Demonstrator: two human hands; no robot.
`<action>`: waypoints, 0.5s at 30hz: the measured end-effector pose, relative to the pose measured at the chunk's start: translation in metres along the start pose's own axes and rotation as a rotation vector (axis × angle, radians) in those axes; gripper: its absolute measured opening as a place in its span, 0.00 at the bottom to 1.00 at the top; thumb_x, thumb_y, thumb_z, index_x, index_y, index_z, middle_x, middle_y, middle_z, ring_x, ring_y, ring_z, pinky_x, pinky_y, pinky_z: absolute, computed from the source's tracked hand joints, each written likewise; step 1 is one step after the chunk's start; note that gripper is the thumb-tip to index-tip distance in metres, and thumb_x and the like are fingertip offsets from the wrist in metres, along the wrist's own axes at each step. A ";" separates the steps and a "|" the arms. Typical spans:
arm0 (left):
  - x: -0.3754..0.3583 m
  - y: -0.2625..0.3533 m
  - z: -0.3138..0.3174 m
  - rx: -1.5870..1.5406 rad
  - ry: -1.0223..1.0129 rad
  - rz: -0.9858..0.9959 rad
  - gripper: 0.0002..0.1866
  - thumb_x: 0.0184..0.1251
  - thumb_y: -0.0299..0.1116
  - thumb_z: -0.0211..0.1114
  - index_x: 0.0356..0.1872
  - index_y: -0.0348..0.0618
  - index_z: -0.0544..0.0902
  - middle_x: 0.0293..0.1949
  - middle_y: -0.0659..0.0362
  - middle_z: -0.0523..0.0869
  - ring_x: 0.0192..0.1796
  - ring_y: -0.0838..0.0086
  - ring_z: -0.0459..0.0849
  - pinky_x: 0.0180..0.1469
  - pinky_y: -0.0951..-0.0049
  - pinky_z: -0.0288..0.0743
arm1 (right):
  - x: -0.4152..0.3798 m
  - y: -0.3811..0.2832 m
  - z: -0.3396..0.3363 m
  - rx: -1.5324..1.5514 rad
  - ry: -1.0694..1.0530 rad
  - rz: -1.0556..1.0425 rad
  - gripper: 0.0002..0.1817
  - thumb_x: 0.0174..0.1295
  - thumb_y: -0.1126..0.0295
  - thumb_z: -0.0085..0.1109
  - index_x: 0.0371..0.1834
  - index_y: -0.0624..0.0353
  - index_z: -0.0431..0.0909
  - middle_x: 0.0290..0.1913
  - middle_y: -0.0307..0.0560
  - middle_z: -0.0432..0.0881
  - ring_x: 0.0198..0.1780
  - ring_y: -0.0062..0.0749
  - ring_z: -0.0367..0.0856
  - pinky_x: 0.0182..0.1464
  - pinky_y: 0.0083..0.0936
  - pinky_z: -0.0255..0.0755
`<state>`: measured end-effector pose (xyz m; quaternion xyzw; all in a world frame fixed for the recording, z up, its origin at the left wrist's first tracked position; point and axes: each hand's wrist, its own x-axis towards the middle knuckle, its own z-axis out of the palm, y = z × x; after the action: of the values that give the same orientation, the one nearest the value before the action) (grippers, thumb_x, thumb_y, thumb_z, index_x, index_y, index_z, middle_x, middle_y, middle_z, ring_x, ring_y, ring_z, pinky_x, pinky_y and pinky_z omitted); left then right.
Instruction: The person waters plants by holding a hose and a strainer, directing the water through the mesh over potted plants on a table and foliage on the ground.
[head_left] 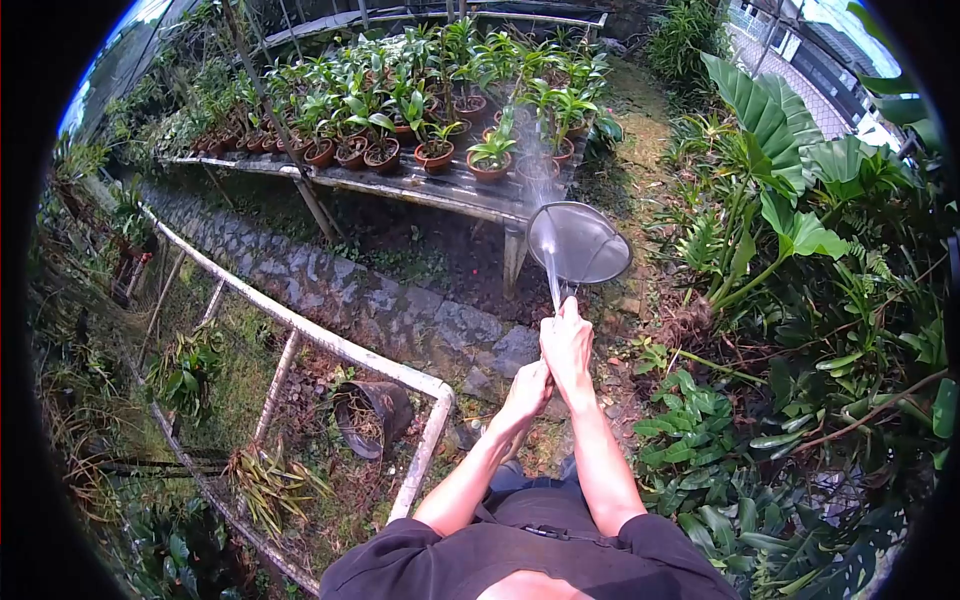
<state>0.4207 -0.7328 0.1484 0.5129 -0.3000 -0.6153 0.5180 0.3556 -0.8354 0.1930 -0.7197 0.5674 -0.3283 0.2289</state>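
Note:
Water sprays forward from my hands through a round mesh strainer [585, 243], toward potted plants [490, 155] on a raised wooden bench [440, 197]. My right hand [567, 345] is closed around the strainer's handle and what looks like the end of a hose, just below the mesh. Lower and to the left, my left hand [528, 390] is wrapped round something, probably the hose, mostly hidden by its fingers. Both hands are close together in front of my body.
A white-painted pipe railing [340, 347] runs along the left and bends down near my left arm. A black bucket [372, 418] lies tipped beyond it. A stone path [440, 312] passes under the bench. Large-leaved plants [780, 130] crowd the right side.

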 end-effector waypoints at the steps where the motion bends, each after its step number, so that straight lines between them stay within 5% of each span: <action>1: -0.001 0.000 0.002 -0.004 0.000 -0.011 0.21 0.86 0.48 0.45 0.31 0.48 0.73 0.17 0.71 0.67 0.14 0.85 0.60 0.15 0.78 0.53 | -0.001 0.003 0.000 -0.007 -0.003 0.004 0.08 0.62 0.73 0.54 0.42 0.63 0.69 0.25 0.68 0.82 0.32 0.67 0.85 0.33 0.55 0.77; 15: -0.014 -0.011 0.000 -0.008 0.000 -0.051 0.21 0.86 0.48 0.45 0.30 0.49 0.72 0.18 0.72 0.66 0.15 0.86 0.58 0.16 0.79 0.51 | -0.018 0.015 0.006 0.060 -0.009 0.049 0.07 0.63 0.72 0.56 0.39 0.64 0.70 0.23 0.66 0.81 0.29 0.63 0.85 0.31 0.50 0.77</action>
<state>0.4162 -0.7163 0.1425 0.5182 -0.2846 -0.6295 0.5043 0.3478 -0.8217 0.1744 -0.7000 0.5736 -0.3360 0.2609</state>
